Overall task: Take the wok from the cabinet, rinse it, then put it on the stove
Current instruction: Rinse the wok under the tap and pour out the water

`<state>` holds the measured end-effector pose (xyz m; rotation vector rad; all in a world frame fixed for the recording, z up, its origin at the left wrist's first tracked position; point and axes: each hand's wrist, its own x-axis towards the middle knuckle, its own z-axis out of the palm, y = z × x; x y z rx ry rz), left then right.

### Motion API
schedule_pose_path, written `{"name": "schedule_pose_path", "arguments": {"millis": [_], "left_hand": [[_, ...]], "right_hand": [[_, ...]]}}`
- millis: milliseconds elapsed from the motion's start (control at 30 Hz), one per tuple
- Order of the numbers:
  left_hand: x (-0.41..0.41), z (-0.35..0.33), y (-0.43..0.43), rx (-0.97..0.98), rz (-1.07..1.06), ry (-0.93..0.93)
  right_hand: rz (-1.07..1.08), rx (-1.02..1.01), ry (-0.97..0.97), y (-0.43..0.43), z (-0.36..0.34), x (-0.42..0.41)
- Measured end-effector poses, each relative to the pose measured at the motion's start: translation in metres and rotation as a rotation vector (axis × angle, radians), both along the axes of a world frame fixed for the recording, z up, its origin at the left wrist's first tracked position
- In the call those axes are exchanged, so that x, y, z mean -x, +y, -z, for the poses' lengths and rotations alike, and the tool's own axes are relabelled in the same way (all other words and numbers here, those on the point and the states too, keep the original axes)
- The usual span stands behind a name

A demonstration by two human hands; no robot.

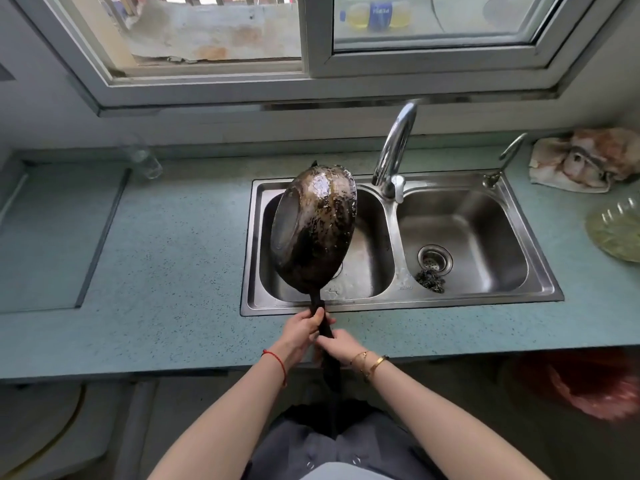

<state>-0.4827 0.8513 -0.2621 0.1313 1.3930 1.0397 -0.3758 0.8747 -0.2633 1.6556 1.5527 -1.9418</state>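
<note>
Head view. Both hands wrapped around the long black handle [327, 336] of the wok [313, 230]. Left hand [301, 332] grips higher up, nearer the bowl; right hand [341, 348] grips just below it, the two touching. Red cord on the left wrist, gold bangles on the right.

Wok held tipped on edge over the left basin [367, 268] of a steel double sink [401, 303], handle pointing back toward the person. Dark, glossy, wet-looking outer shell faces up and right; a sliver of the grey inside shows along the left rim. Whether the far rim touches the basin, cannot tell.

Chrome gooseneck faucet [393, 150] stands on the divider behind the basins, spout arching up above the wok's far edge. A smaller tap [507, 155] at the sink's right rear corner. Right basin [464, 237] holds a drain strainer [434, 260] with a dark scouring wad [430, 280] just in front of it.

Blue-green speckled counter [173, 271] all around. Crumpled stained rag [585, 161] at far right rear; clear glass bowl [616, 233] near the right edge. A clear glass [147, 161] stands back left. Window [311, 39] above the sink. Red bin liner [588, 389] low right, under the counter.
</note>
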Motion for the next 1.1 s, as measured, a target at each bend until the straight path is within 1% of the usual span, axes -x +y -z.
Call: {"name": "schedule_pose_path", "arguments": {"millis": [67,100,167,200,333,400,533,767,867,1100], "left_hand": [[0.004,-0.004,-0.003,0.002,0.026,-0.022],[0.005,-0.006,-0.005,0.008,0.038,-0.027],[0.008,-0.010,-0.012,0.015,0.056,-0.040],[0.010,-0.011,-0.015,0.010,0.053,-0.056],[0.014,-0.016,-0.022,-0.040,0.008,-0.135],[0.018,-0.018,-0.024,-0.048,0.000,-0.153],[0.030,-0.025,-0.026,-0.075,0.007,-0.165],[0.056,-0.072,-0.024,-0.228,0.073,-0.103],[0.062,-0.100,-0.022,-0.314,0.084,-0.073],[0.068,-0.147,-0.020,-0.450,0.088,-0.064]], "right_hand": [[0.210,0.082,0.065,-0.002,-0.003,0.009],[0.254,0.107,0.077,-0.003,-0.004,0.012],[0.273,0.133,0.086,-0.011,-0.004,0.017],[0.279,0.119,0.078,-0.016,-0.003,0.019],[0.374,-0.063,0.021,-0.031,-0.002,0.028],[0.400,-0.091,0.039,-0.035,-0.004,0.034],[0.449,-0.078,0.115,-0.040,-0.017,0.047],[0.506,-0.137,0.259,-0.034,-0.062,0.069],[0.505,-0.198,0.300,-0.031,-0.087,0.075],[0.496,-0.363,0.397,-0.028,-0.140,0.079]]}}
